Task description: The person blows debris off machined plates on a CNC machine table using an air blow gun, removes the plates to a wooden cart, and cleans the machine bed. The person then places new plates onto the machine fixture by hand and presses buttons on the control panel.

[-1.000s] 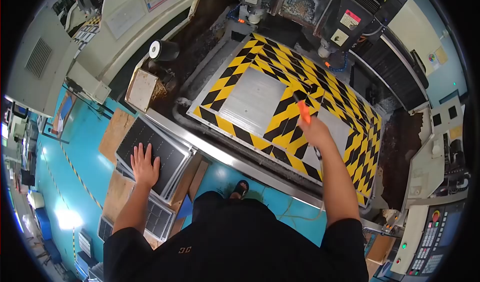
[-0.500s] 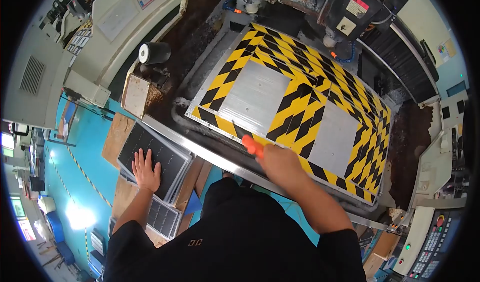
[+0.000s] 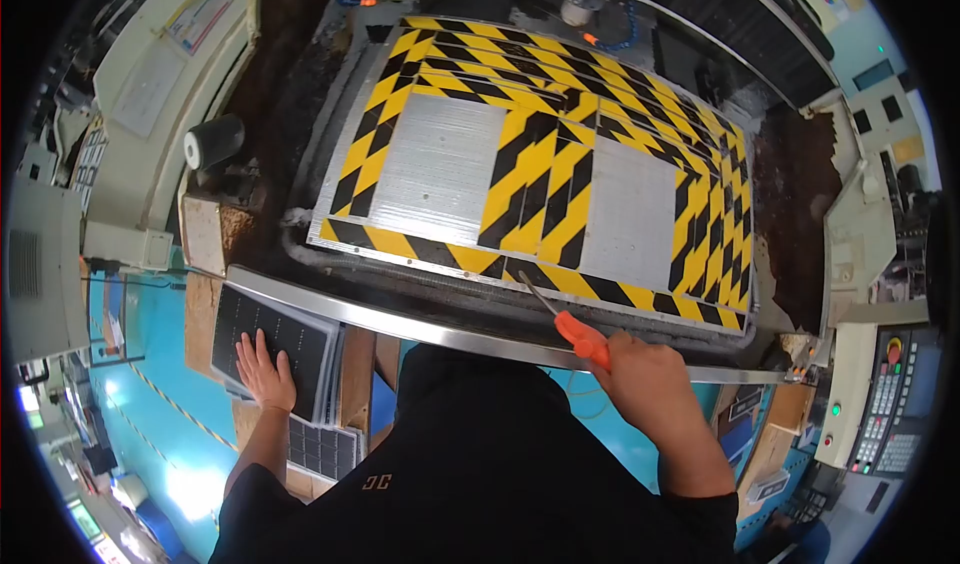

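Observation:
My right hand is closed around an orange air blow gun at the front edge of the machine. Its thin metal nozzle angles up and left over the near edge of a plate covered in yellow-and-black striped tape, with two bare metal areas. A thin hose hangs below that hand. To the left, my left hand lies flat, fingers spread, on the top black panel of a stack. Rows of small light marks run across that panel.
A metal rail runs along the machine's front, between my body and the plate. More dark panels lie on wood below the stack. A white-ended cylinder sits left. Coolant nozzles hang at the back. A control panel stands right.
The view has turned and shifted. My right hand with the air blow gun has moved right and back towards me, and the nozzle now shows clearly. My left hand stays on the panel.

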A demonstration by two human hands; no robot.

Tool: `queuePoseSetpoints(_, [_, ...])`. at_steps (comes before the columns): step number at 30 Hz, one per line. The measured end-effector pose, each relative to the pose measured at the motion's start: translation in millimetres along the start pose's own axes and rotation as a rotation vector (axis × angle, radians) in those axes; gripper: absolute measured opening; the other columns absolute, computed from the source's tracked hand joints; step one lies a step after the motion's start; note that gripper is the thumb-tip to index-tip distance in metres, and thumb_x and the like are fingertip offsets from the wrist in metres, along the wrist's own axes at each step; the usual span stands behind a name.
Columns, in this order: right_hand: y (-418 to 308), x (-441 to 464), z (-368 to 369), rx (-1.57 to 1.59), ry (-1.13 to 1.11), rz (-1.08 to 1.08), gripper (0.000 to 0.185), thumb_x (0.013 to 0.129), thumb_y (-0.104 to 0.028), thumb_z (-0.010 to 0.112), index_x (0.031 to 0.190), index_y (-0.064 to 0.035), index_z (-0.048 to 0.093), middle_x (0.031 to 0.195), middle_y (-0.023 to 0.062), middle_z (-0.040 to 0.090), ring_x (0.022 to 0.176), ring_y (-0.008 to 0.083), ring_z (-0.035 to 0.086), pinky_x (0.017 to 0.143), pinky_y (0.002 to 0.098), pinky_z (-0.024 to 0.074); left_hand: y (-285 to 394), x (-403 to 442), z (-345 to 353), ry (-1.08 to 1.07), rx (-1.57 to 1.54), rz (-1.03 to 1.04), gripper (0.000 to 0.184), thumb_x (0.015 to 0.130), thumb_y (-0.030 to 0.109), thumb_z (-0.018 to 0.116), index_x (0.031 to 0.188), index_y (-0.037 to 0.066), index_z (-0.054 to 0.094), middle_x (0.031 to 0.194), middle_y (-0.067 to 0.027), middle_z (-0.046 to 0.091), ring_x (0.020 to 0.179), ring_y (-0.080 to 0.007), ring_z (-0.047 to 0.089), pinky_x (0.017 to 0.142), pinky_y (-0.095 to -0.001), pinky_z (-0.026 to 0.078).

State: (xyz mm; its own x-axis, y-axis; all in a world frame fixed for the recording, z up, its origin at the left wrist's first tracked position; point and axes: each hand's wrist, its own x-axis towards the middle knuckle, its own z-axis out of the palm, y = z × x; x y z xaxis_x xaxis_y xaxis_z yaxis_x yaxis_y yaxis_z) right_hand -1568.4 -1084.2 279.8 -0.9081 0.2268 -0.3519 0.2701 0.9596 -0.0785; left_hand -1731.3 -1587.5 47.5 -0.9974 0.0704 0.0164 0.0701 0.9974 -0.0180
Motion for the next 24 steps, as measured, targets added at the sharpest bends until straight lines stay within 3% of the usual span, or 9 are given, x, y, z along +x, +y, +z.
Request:
queuePoseSetpoints(9, [42.5,-36.9,-3.2,0.052,-0.079,0.311,0.031,0.084,-0.031,0.068,0.084,-0.0022,0.057,0.07,0.0169,0.065,0.068,0.0364,0.065,0.065,0.0452,0.0509,-2.6,-0.7,3.3,-0.005,0.024,0.008,0.057,0.096,0.035,0.042,0.149,0.017,0.029,0.156,-0.0132,0.02,0.145,-0.0348,0.014,0.115,-0.0519,0.011])
queuePoseSetpoints(16, [90.7,-60.6,9.1,0.062,-0.122,0.585,0.032,0.085,-0.031,0.066,0.088,-0.001,0.057,0.08,0.0212,0.066,0.081,0.0398,0.065,0.073,0.0487,0.0497,-7.8,0.3,9.6,0.013,0.041,0.01,0.056,0.098,0.038,0.039,0.149,0.019,0.028,0.157,-0.0097,0.02,0.145,-0.0336,0.014,0.115,-0.0525,0.011])
queuePoseSetpoints(21, [139.8,-67.1,35.7,0.172,-0.083,0.708,0.035,0.084,-0.033,0.066,0.098,-0.0018,0.061,0.09,0.0195,0.068,0.087,0.0395,0.065,0.077,0.0474,0.0503,-13.1,4.8,7.3,0.07,0.079,0.124,0.053,0.098,0.033,0.043,0.145,0.012,0.036,0.15,-0.0192,0.031,0.138,-0.0395,0.027,0.113,-0.0505,0.021])
queuePoseSetpoints(23, [133.4,-51.2,46.6,0.281,-0.128,0.688,0.037,0.087,-0.04,0.061,0.106,-0.009,0.065,0.101,0.0155,0.068,0.093,0.0366,0.065,0.078,0.0447,0.0507,-12.8,9.7,5.4,0.09,0.015,0.135,0.05,0.096,0.026,0.05,0.142,0.011,0.04,0.148,-0.0209,0.034,0.135,-0.0398,0.031,0.112,-0.05,0.026])
queuePoseSetpoints(24, [117.2,-43.7,59.0,0.21,-0.032,0.532,0.037,0.089,-0.04,0.057,0.109,-0.0104,0.064,0.104,0.016,0.067,0.094,0.035,0.065,0.079,0.0447,0.0508,16.8,3.5,-16.3,0.274,-0.048,0.173,0.046,0.095,0.035,0.053,0.132,0.008,0.051,0.137,-0.0223,0.044,0.126,-0.041,0.04,0.108,-0.0537,0.029])
